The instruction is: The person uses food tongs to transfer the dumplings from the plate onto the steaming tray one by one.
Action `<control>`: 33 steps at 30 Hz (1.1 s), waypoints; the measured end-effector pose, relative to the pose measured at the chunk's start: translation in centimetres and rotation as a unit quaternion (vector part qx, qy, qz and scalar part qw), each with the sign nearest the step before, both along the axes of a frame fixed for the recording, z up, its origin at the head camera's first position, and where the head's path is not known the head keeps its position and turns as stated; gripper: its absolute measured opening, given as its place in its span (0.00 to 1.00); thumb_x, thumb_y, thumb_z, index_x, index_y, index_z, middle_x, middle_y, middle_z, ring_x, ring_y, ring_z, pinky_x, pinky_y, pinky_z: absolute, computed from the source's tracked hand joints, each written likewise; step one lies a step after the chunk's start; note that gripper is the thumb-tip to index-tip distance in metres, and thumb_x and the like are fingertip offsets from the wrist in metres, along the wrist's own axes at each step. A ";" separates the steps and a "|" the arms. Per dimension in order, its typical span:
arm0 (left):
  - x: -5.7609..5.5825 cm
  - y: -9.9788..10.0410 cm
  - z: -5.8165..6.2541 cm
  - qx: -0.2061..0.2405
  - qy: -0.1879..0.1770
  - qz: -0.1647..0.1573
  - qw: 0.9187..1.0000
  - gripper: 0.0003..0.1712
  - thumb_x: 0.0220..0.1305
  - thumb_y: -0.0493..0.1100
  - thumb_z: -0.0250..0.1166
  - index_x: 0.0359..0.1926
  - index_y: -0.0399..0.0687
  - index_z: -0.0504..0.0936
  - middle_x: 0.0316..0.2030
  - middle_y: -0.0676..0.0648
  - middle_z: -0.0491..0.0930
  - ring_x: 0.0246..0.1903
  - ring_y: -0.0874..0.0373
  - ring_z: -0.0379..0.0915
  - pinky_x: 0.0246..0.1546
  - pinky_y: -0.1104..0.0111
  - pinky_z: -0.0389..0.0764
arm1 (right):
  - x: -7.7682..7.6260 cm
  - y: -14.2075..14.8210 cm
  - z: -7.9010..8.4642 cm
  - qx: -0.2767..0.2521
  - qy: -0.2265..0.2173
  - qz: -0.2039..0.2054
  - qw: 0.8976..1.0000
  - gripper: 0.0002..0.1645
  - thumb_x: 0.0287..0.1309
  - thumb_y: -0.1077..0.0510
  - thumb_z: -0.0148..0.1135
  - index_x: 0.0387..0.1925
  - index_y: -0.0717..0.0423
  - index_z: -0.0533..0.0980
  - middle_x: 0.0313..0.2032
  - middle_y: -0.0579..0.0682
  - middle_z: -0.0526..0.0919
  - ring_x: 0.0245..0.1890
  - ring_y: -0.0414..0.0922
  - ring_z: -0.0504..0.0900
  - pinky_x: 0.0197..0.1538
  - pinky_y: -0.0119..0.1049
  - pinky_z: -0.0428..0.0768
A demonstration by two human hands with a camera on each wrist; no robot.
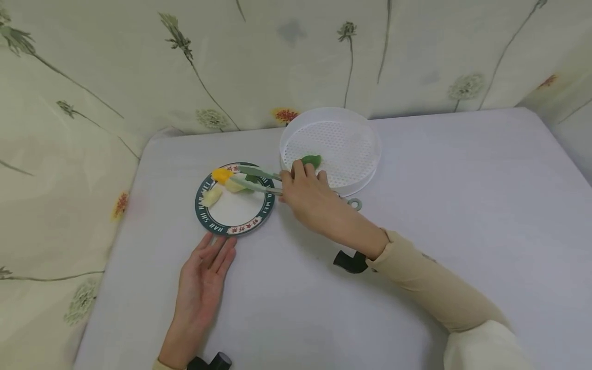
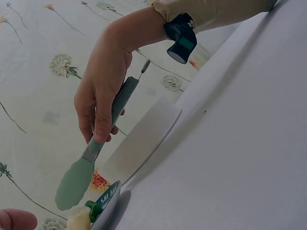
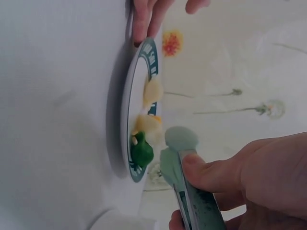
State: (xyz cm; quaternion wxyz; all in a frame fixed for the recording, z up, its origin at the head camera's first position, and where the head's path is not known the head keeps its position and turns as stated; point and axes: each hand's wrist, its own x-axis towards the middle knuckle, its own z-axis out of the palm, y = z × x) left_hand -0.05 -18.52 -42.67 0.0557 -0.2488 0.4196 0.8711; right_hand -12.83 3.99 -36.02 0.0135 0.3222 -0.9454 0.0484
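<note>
My right hand (image 1: 314, 203) grips green-tipped tongs (image 1: 252, 170), whose spread arms reach over a plate (image 1: 210, 224) with a dark green patterned rim. On the plate lie two pale dumpling-shaped pieces (image 1: 211, 197), a yellow-orange one (image 1: 222, 176) and a green one (image 3: 142, 151). The yellow-orange piece is near the tong tips; I cannot tell whether they touch it. My left hand (image 1: 202, 282), palm up with fingers extended, is at the plate's near edge. Another green piece (image 1: 312, 161) sits in the white round steamer basket (image 1: 347, 149), partly behind my right hand.
A white cloth (image 1: 416, 174) covers the table. The perforated basket stands near the back edge, right of the plate. Behind hangs a flower-patterned curtain (image 1: 259, 67). Black devices (image 1: 350, 262) are strapped at both wrists.
</note>
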 end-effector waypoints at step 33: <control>-0.1 -0.1 0.1 -0.005 -0.003 -0.005 1.000 0.36 0.78 0.42 0.44 0.81 0.54 0.43 0.77 0.44 0.56 0.73 0.55 0.64 0.75 0.68 0.70 | 0.7 -2.0 -0.9 0.070 0.026 0.037 0.997 0.14 0.70 0.63 0.57 0.53 0.64 0.74 0.42 0.58 0.72 0.38 0.52 0.68 0.36 0.42 0.74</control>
